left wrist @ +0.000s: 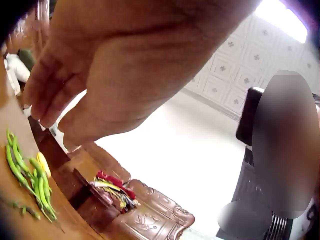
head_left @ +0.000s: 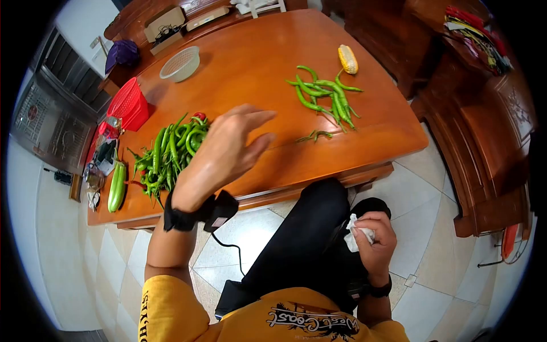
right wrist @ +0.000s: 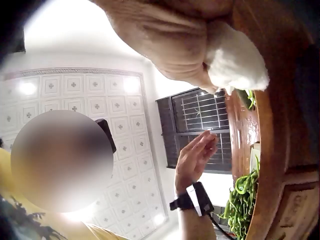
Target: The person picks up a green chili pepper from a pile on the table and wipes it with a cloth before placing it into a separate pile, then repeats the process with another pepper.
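In the head view the left hand (head_left: 225, 151) is raised over the table, fingers extended and nothing held; it partly covers a large pile of green peppers (head_left: 165, 151). The left wrist view shows the same hand (left wrist: 115, 75) with its fingers relaxed. Low over the person's leg, the right hand (head_left: 376, 244) grips a crumpled white tissue (head_left: 352, 233). The tissue (right wrist: 235, 62) also shows against the right hand (right wrist: 170, 45) in the right wrist view. A smaller group of green peppers (head_left: 336, 97) lies on the table's right part, near a corn cob (head_left: 347, 60).
On the wooden table (head_left: 250, 62) are a pale oval basket (head_left: 180, 64), a red basket (head_left: 130, 105) and a long green vegetable (head_left: 117, 187) at the left. Several small pepper pieces (head_left: 314, 135) lie near the front edge. A cardboard box (head_left: 164, 27) sits behind.
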### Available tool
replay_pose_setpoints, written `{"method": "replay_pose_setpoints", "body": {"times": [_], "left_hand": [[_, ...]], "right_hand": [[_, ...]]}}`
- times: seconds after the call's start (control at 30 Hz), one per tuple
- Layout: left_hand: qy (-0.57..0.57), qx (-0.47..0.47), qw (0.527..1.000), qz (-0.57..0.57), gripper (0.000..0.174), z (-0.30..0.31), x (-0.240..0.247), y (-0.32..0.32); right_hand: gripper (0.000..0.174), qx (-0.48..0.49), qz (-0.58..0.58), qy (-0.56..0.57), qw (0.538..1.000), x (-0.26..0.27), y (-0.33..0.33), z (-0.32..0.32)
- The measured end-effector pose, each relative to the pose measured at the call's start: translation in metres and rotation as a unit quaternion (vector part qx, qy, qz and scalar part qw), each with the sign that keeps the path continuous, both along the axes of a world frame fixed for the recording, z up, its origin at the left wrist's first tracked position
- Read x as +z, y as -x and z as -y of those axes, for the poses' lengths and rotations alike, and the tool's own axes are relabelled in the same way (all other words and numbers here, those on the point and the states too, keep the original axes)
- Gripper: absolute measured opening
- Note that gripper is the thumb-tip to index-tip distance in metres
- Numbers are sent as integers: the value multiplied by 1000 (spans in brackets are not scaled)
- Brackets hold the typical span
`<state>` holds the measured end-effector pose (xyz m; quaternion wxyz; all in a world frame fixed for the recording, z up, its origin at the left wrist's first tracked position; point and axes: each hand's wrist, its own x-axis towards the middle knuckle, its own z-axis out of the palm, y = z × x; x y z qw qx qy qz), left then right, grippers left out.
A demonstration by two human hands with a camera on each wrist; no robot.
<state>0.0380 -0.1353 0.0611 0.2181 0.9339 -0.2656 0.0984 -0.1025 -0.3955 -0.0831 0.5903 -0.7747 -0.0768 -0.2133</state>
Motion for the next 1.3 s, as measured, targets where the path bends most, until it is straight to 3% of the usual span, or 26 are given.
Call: {"method": "replay_pose_setpoints", "body": {"times": [0.03, 0.17, 0.3, 0.57, 0.63, 0.77, 0.8, 0.93, 1.03, 1.1, 1.2, 1.3], "left_hand": [[-9, -17, 999, -39, 34, 12, 1, -11], [-46, -148, 988, 0, 44, 51, -24, -64], [-163, -156, 974, -35, 48, 95, -30, -108], [-197, -151, 969, -2, 44, 152, -89, -197], [-178, -112, 977, 16, 45, 162, -94, -197], [-234, 38, 963, -127, 57, 167, -83, -190], [-192, 68, 971, -125, 59, 164, -90, -193], [-186, -55, 981, -29, 51, 135, -105, -209], [-152, -110, 973, -137, 44, 121, -95, -191], [-164, -133, 975, -67, 37, 111, -97, -172], [-165, -196, 962, -90, 34, 96, -88, -149], [-124, -151, 966, -172, 33, 89, -72, -150]], "right_hand": [[17, -2, 2, -2, 1000, 1, 1, 1], [17, -17, 10, 6, 1000, 2, 3, 12], [16, -42, -3, -25, 999, 0, 7, 25], [19, -83, -20, -32, 996, -11, -6, 51], [19, -83, -28, -34, 996, -15, -10, 55], [20, -83, -27, -26, 996, -17, -15, 60], [20, -84, -26, -26, 996, -17, -16, 60], [20, -77, -33, -35, 996, -19, -17, 57], [20, -65, -32, -45, 996, -15, -16, 51], [20, -57, -31, -44, 997, -11, -15, 47], [20, -47, -8, -23, 999, -9, -12, 47], [20, -46, -8, -12, 999, -6, -7, 46]]}}
